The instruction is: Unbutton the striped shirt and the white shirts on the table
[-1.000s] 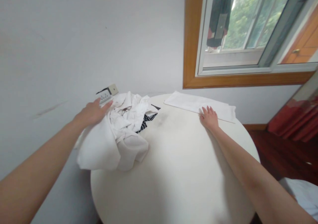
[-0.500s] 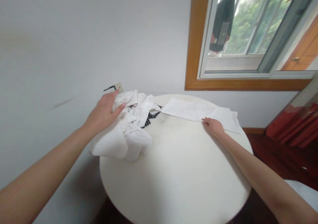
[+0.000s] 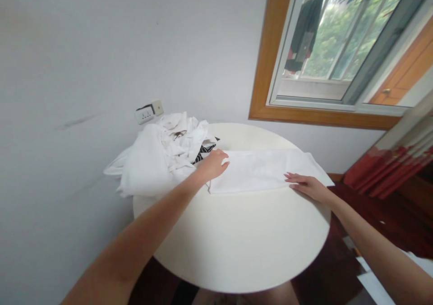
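A long white folded cloth (image 3: 253, 172) lies flat across the round white table (image 3: 237, 242). At its left end is my left hand (image 3: 214, 164), fingers bent slightly and thumb apart, with nothing seen in its grasp. My right hand (image 3: 310, 187) rests with fingers stretched out on the cloth's near edge, toward its right end. To the left of the folded piece sits a crumpled heap of white cloth (image 3: 147, 160), partly over the table's edge. Some black fabric with white lines (image 3: 204, 152) shows beneath the heap, partly hidden by my left hand.
A wall socket (image 3: 145, 114) and a switch (image 3: 157, 107) are just behind the heap. The wood-framed window (image 3: 259, 111) is at the back right, with a red and cream curtain (image 3: 372, 169) beside it. White items (image 3: 375, 287) lie low at the right.
My left hand has moved right from the heap to the folded cloth's left end. The cloth has come nearer and lies straighter. My right hand has shifted slightly right, its fingers now flat.
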Action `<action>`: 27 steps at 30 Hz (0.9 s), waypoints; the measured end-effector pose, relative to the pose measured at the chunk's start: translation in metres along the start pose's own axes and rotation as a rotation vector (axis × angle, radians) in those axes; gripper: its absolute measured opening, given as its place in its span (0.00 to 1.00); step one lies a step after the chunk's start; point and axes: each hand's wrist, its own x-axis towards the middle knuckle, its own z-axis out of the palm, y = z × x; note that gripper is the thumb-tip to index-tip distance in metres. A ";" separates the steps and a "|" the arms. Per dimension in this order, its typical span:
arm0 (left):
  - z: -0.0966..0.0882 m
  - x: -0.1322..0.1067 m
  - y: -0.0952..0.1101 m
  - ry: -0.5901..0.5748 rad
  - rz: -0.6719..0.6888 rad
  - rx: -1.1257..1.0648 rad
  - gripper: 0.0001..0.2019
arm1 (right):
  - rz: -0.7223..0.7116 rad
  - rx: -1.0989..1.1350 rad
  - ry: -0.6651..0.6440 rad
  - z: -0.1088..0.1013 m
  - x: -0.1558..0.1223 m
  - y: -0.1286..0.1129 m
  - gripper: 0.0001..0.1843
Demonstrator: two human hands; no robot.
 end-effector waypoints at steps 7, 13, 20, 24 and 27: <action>0.051 0.010 -0.010 0.128 -0.245 0.185 0.18 | -0.019 0.063 0.013 0.020 0.029 -0.010 0.18; 0.047 0.015 -0.017 0.165 -0.244 0.220 0.16 | -0.126 -0.081 0.096 0.035 0.029 -0.019 0.18; 0.014 0.014 0.012 0.225 0.044 -0.021 0.07 | -0.197 -0.361 0.435 0.027 0.024 -0.025 0.26; -0.020 -0.001 0.041 -0.024 0.330 -0.442 0.06 | -0.171 -0.494 0.525 0.012 0.027 -0.038 0.35; -0.040 -0.011 0.057 -0.407 0.486 -0.726 0.09 | -0.225 -0.558 0.331 -0.002 0.033 -0.054 0.40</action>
